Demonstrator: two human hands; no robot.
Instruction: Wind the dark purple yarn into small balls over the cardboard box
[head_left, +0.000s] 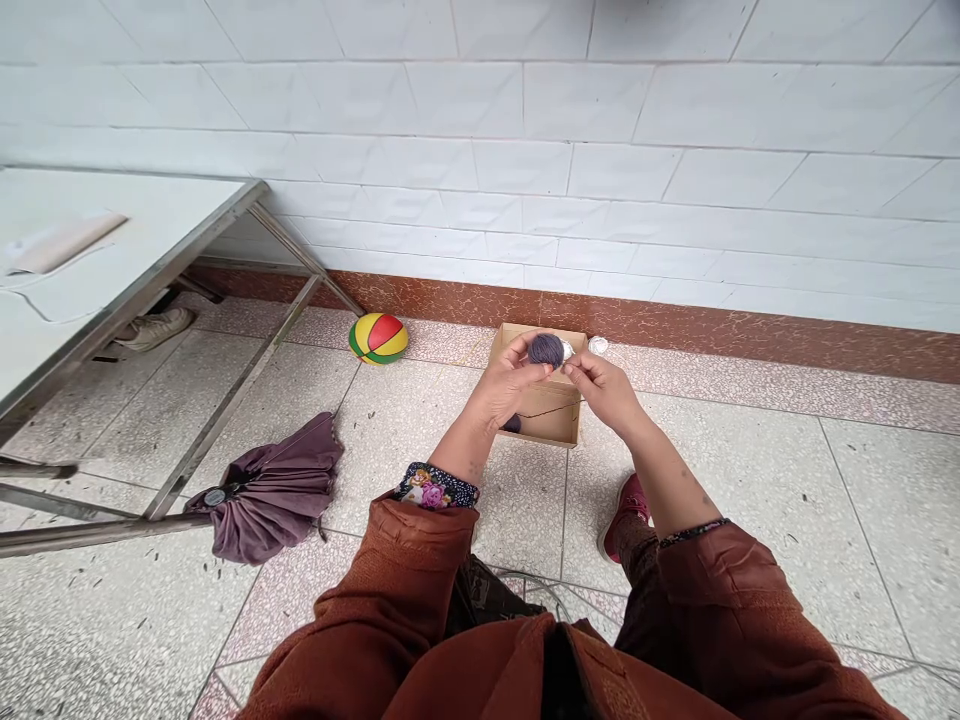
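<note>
My left hand is wrapped round a ball of dark purple yarn, held above an open cardboard box. Close by on the right, my right hand is closed in a pinch, and a dark strand of yarn runs below it across the box. What the right fingertips grip is too small to be sure of, though yarn seems likely. Something white shows between the two hands. Inside the box, partly hidden by my left wrist, lies another dark ball.
A white round thing lies right of the box. A striped ball rests near the wall. On the left stand a metal-framed table and a folded purple umbrella. A shoe shows beneath the table.
</note>
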